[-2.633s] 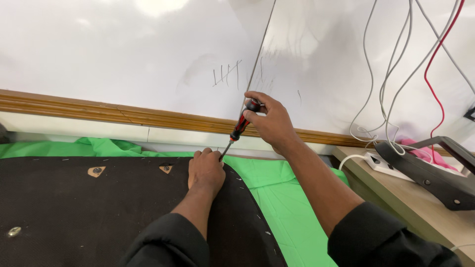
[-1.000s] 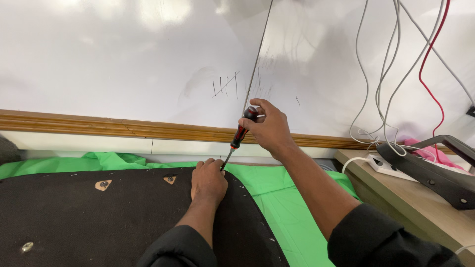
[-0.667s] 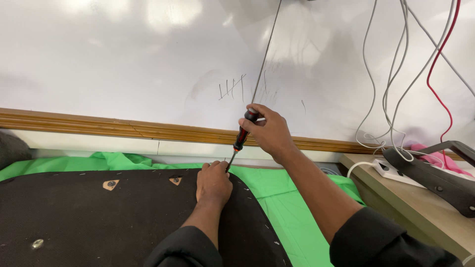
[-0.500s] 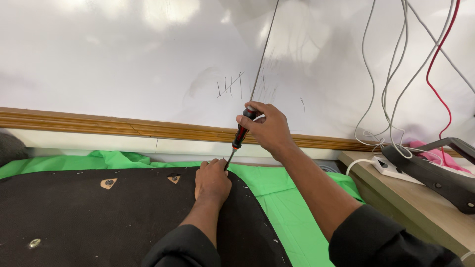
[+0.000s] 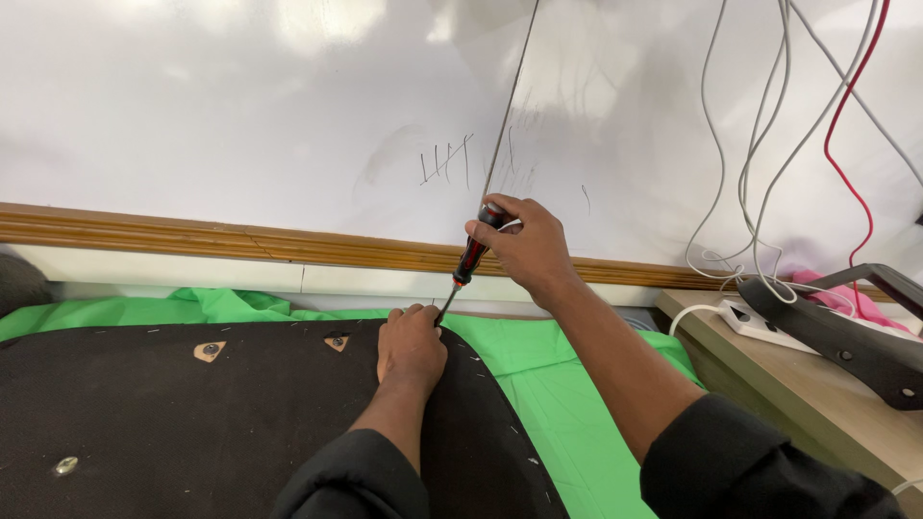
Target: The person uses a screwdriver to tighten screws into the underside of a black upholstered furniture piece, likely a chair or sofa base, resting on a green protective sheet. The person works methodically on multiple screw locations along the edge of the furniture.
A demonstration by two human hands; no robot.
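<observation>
- The right hand has its grip wrapped round the red-and-black handle of a screwdriver, fingers pressed together about it. The tool is tilted, handle up toward the wall and shaft slanting down and left, so the tip meets the far edge of the black panel at a shallow angle, a lean that would let it pry or drive along that edge.
- The left hand lies knuckles-up on the panel right at that far edge, fingers curled in beside the tip. It looks placed to steady the tip and hold the fabric down (whether it pinches anything small, I cannot tell; the fingertips are hidden).
- The panel is a dark, fabric-covered board lying flat, its curved right edge dotted with small staples, which suggests the covering is fastened along the rim.
- Green cloth is spread under it and sticks out along its far and right edges, probably to protect the surface below.
- Two triangular cut-outs near the far edge and a metal fitting near the near-left corner show bare spots in the fabric.
- To the right, well apart from the hands, a wooden table carries a white power strip and a black metal bracket; cables hang down the white wall to it.
</observation>
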